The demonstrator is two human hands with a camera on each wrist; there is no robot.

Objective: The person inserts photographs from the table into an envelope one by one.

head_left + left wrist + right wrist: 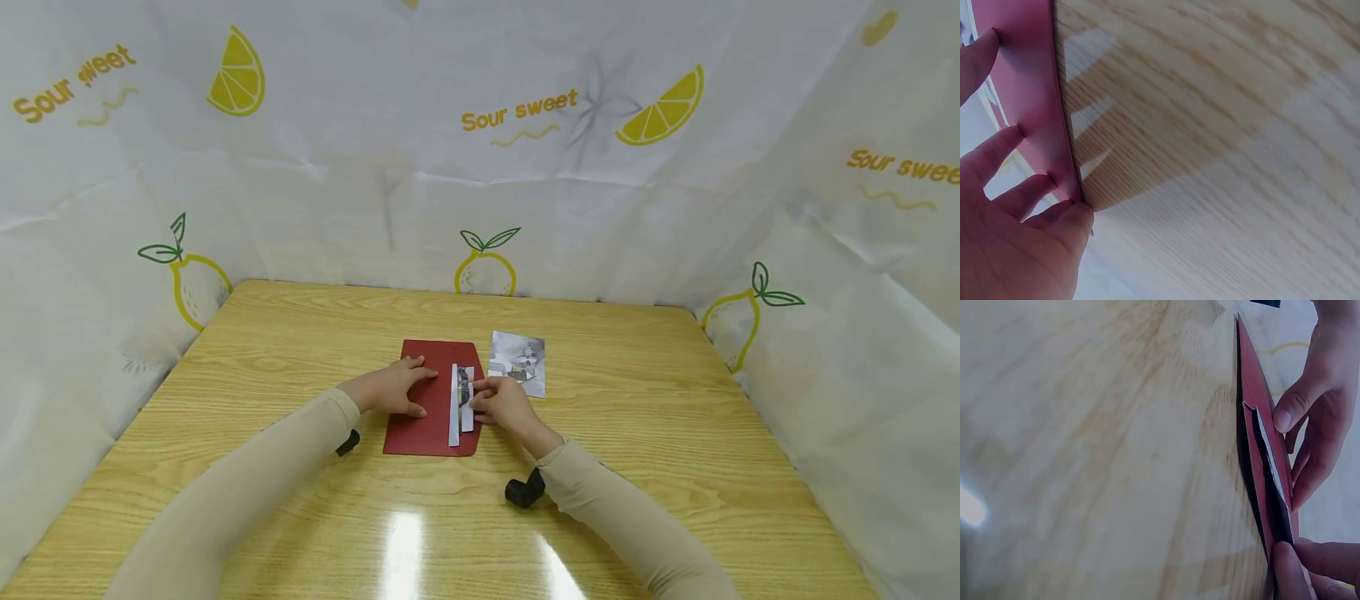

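Note:
A red envelope [420, 367] lies on the wooden table, its flap side toward the right. Several photo cards [454, 417] with white edges show at its opening. My left hand [390, 387] rests on the left part of the envelope with fingers spread; in the left wrist view, its fingertips [1017, 131] press the red paper. At the right side, my right hand [506, 404] pinches the photo cards between thumb and fingers. From the right wrist view, the envelope [1257, 369] gapes in a dark slit close to the right thumb [1285, 565].
A loose photo [525, 350] lies flat just beyond the right hand. Black camera mounts [525, 490] stick out under both wrists. White cloth [360, 200] printed with lemons rises behind the table [630, 375] and along both sides.

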